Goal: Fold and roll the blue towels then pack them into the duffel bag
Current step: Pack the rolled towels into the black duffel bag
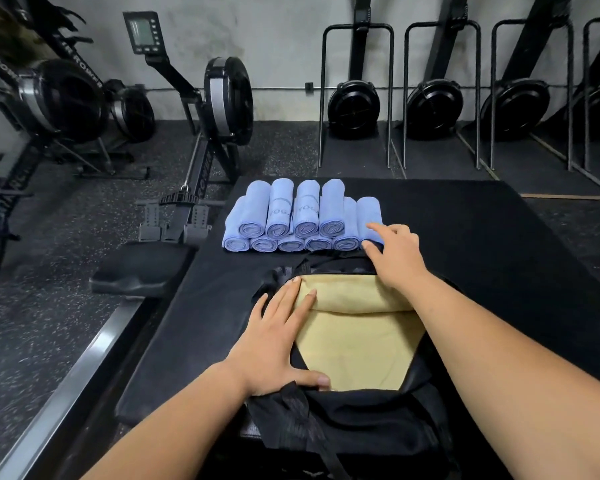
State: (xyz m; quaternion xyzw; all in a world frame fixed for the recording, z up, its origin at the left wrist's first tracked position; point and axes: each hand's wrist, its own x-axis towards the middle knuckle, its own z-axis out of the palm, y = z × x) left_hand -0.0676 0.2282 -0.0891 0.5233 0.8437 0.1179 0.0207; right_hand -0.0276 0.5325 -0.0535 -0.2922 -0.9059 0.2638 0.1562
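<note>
Ten rolled blue towels (291,220) lie stacked in two tiers. Just nearer, the black duffel bag (361,420) gapes open, yellow lining showing.

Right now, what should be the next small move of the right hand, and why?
Probably curl the right hand round the rightmost rolled towel and lift it toward the duffel bag. That hand is spread over the roll, not yet gripping, and the left hand lies flat on the open bag, where no blue towel shows.

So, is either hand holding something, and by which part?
Nothing is gripped yet. The right hand touches the near end of the rightmost towel; the left hand presses the bag.
</note>
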